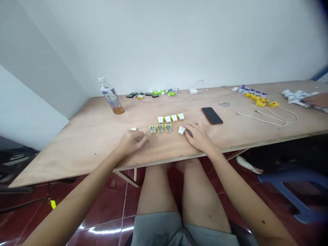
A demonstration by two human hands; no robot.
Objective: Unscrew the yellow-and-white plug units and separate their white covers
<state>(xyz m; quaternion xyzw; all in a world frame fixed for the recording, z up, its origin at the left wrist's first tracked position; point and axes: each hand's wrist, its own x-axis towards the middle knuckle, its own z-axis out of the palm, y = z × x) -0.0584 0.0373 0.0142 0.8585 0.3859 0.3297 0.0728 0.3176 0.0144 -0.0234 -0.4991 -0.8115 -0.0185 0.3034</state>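
My right hand (pixel 197 136) rests on the table, thumb and fingertips closed on a small white-and-yellow block (pixel 181 130). My left hand (pixel 132 141) lies at the left with its fingers curled in; whatever it may hold is hidden. Just behind its knuckles a small white piece (pixel 133 129) shows. Between the hands, several yellow blocks with grey, open-looking tops (pixel 160 128) stand in a short row. Behind them runs a second row of white-topped yellow blocks (pixel 167 119), like the one at my right fingers.
A tilted-looking bottle (pixel 111 97) stands at the back left. Green and dark small parts (pixel 155 94) lie along the wall. To the right are a phone (pixel 212 115), yellow pieces (pixel 256 98), white cables (pixel 273 118) and another person's hand (pixel 316 100) on white items.
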